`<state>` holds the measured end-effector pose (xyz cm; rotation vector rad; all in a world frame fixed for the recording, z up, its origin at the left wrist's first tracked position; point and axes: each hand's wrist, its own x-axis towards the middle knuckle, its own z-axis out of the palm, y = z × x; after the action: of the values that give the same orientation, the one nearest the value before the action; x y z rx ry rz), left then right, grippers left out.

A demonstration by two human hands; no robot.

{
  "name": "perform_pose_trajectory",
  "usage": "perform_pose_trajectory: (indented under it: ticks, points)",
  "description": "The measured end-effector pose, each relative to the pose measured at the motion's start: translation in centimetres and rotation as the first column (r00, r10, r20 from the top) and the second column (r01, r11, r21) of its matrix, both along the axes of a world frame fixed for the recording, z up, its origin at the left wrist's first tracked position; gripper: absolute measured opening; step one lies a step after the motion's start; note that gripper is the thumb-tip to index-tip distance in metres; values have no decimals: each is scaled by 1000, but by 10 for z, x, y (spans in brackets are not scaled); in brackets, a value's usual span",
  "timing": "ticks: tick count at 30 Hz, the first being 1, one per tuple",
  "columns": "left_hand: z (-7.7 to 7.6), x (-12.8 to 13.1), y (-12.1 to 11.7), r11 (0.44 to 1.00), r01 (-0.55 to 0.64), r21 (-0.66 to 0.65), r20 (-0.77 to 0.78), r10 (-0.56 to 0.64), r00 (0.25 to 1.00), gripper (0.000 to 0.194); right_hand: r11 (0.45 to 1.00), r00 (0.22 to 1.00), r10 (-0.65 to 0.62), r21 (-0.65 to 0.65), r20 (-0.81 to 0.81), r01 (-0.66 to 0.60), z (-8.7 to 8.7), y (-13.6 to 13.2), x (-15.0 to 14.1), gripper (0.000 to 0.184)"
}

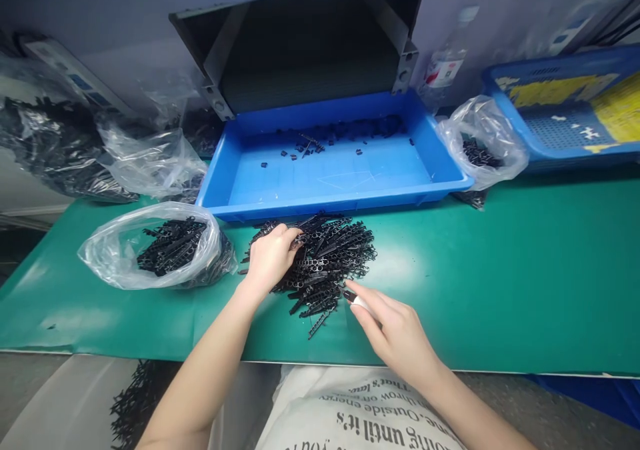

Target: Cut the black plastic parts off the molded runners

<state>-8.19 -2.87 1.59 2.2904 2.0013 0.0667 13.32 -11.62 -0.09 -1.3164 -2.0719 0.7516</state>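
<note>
A pile of thin black plastic strips [325, 260] lies on the green table mat [500, 277], just in front of a blue tray [330, 170]. My left hand [270, 257] rests on the pile's left side with its fingers curled over some strips. My right hand [390, 327] sits at the pile's lower right edge, fingers stretched toward the strips, with a small white object against the index finger. A few loose strips trail off toward the table's front edge.
The blue tray holds small black bits near its back wall, under a dark machine chute [310, 43]. An open clear bag [150, 247] of black strips lies left; another bag [483, 143] sits right. A blue basket [565, 103] stands far right. More bags [65, 143] lie at the back left.
</note>
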Motion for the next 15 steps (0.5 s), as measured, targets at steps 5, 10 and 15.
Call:
perform_pose_trajectory:
  ticks: [5, 10, 15]
  points:
    - [13, 11, -14, 993, 20, 117, 411, -67, 909, 16, 1000, 999, -10, 8, -30, 10, 4, 3, 2, 33]
    - [23, 28, -42, 958, 65, -281, 814, 201, 545, 20, 998, 990, -47, 23, -134, 50, 13, 7, 0, 33]
    - [14, 39, -58, 905, 85, -417, 874, 373, 310, 21, 997, 989, 24, 73, -149, -14, 19, 12, -2, 32]
